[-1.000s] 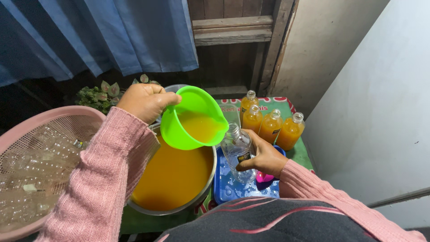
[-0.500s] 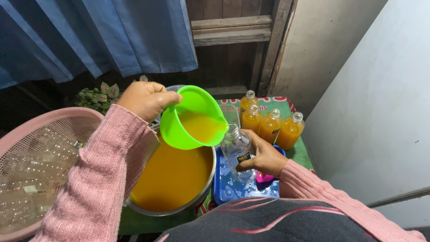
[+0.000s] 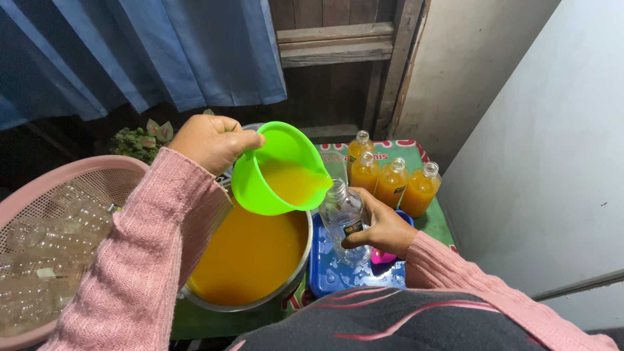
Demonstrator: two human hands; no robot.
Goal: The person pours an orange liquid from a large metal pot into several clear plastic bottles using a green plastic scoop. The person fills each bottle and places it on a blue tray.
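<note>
Four filled bottles (image 3: 390, 179) stand upright, right of centre in the upper half, all holding orange liquid, no caps visible, clustered touching each other on the green tabletop (image 3: 434, 221).

Left hand (image 3: 211, 140), centre-left: grip closed around the handle of a green jug (image 3: 279, 170). Jug partly full of orange liquid, tilted down to the right, spout right at the mouth of the clear bottle (image 3: 343, 221). Can't tell if liquid is flowing.

Right hand (image 3: 383, 227), centre: grip wrapped around the clear bottle's lower body. Bottle looks empty, long axis near vertical, neck leaning slightly toward upper left, mouth pointing up at the spout. Its base sits over a blue tray (image 3: 338, 276).

Metal pot (image 3: 296, 286), lower centre, under the jug: wide, mostly full of the same orange liquid. Touching the tray on its left side.

Pink basket (image 3: 39, 188), lower left: mesh walls, loaded with clear empty bottles lying loose.

Pink object (image 3: 383, 257) in the tray, mostly hidden by the right hand.
</note>
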